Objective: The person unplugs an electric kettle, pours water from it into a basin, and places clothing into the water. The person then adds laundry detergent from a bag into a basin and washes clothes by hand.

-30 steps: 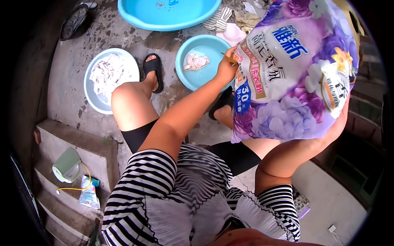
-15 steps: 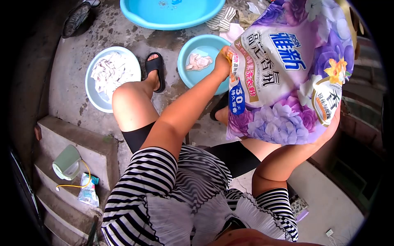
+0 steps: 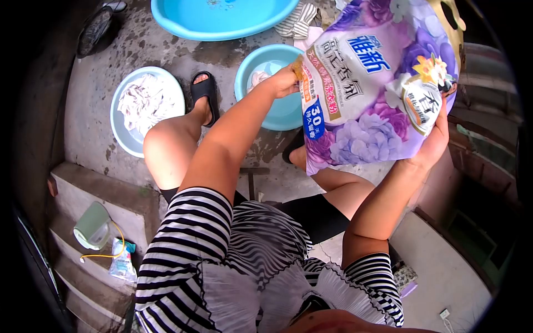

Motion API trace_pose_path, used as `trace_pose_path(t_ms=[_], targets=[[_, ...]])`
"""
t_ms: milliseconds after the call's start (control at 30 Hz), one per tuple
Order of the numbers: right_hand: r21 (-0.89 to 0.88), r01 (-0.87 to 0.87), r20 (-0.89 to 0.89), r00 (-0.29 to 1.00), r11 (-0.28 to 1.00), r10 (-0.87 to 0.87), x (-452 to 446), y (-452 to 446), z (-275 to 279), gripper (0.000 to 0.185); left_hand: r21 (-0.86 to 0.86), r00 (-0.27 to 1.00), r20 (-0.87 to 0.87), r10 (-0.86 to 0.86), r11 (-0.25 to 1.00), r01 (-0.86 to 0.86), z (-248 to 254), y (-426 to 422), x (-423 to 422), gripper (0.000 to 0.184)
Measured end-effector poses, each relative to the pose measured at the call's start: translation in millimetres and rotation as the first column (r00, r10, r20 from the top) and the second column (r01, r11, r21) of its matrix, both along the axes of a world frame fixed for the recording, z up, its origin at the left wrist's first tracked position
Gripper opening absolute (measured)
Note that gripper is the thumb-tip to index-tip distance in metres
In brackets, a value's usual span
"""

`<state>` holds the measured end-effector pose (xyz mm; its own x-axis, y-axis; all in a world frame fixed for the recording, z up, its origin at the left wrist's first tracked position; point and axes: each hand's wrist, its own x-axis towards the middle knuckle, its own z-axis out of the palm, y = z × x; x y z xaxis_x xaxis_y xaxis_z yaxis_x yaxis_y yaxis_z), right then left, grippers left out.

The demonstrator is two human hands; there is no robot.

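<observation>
A large purple floral bag of laundry powder (image 3: 355,94) hangs tilted in front of me, over the right part of the view. My left hand (image 3: 286,80) is closed on its left edge. On the opposite side my right hand (image 3: 436,139) grips the bag low down, its fingers partly hidden by the bag. Just beyond my left hand stands a teal basin (image 3: 242,91) with water and a pale cloth (image 3: 257,79) in it; the bag and my arm cover part of it. What is inside the bag cannot be seen.
A second basin (image 3: 115,119) holds white laundry, left of my sandalled foot (image 3: 205,95). A big blue tub (image 3: 222,36) sits at the top, with striped cloth (image 3: 297,21) beside it. Concrete steps (image 3: 100,188) at left carry a green plastic container (image 3: 91,225) and a small packet (image 3: 123,261).
Both hands and the bag have shifted slightly left, and the bag's lower edge has risen. My right hand, hidden behind the bag before, now shows at its right side.
</observation>
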<state>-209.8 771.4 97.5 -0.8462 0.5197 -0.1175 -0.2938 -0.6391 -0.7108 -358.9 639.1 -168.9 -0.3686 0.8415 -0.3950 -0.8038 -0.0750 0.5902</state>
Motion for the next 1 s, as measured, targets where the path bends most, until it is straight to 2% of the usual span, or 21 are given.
trace_pose_path(t_ms=[67,167,300,333,367,433,567,600,700,733,833,867,967,1000], targets=[[-0.013,0.021,-0.042,0.999,1.000,-0.021,-0.4,-0.9,-3.7,0.033,-0.017,0.999,0.040,-0.013,1.000,0.014,-7.5,-4.8,-4.1,0.049],[-0.010,0.042,-0.055,0.998,0.999,-0.042,-0.6,-5.3,-0.4,0.032,-0.013,0.976,0.080,-0.201,0.979,0.203,-10.5,-21.0,-17.1,0.043],[-0.053,-0.075,-0.010,0.997,0.996,0.075,-13.7,1.3,-3.9,0.032,-0.005,0.978,-0.038,-0.204,0.979,0.204,-23.1,-20.2,-23.8,0.039],[-0.085,-0.043,0.035,0.998,0.995,0.046,-15.0,-0.1,-7.9,0.032,-0.016,0.990,-0.045,-0.136,0.991,0.136,-21.4,-17.2,-20.1,0.038],[-0.120,-0.106,0.012,0.994,0.987,0.109,-15.9,-3.9,-10.9,0.031,-0.027,0.996,-0.053,-0.067,0.998,0.065,-17.4,-13.2,-11.6,0.038],[-0.155,-0.056,0.088,0.994,0.986,0.070,-21.5,-12.8,-14.2,0.031,-0.052,0.995,-0.063,0.078,0.995,-0.081,-12.2,-2.3,3.4,0.038],[-0.166,-0.078,0.059,0.994,0.983,0.089,-13.3,-17.6,-15.0,0.030,-0.080,0.976,-0.039,0.213,0.973,-0.216,-13.3,13.6,13.5,0.034],[-0.159,-0.061,0.065,0.995,0.985,0.072,-9.6,-13.8,-17.0,0.031,-0.045,0.939,-0.179,0.293,0.951,-0.305,-11.2,18.2,17.5,0.034],[-0.152,-0.031,0.074,0.996,0.988,0.043,-7.2,-13.4,-11.1,0.031,-0.289,0.860,-0.471,0.197,0.886,-0.362,8.3,21.1,19.3,0.031],[-0.175,-0.038,0.048,0.998,0.984,0.047,-5.6,-9.1,-12.2,0.032,-0.236,0.814,-0.543,0.206,0.893,-0.384,-38.8,33.6,16.7,0.026],[-0.021,0.002,0.113,0.994,1.000,0.001,0.9,11.5,-13.7,0.038,-0.286,0.939,-0.323,0.114,0.935,-0.212,-17.5,20.1,13.9,0.022],[-0.005,0.023,0.061,0.998,1.000,-0.023,-1.6,8.8,-8.3,0.033,-0.331,0.963,-0.269,0.008,0.938,-0.100,-10.3,16.7,10.4,0.022],[-0.090,-0.022,0.004,1.000,0.996,0.023,4.5,30.1,-14.3,0.032,-0.246,0.995,-0.021,-0.100,0.965,0.091,-15.0,12.4,5.2,0.025],[-0.092,-0.012,0.013,1.000,0.996,0.013,6.3,33.1,-15.6,0.031,-0.148,0.987,0.043,-0.155,0.976,0.160,-16.4,7.3,3.5,0.029]])
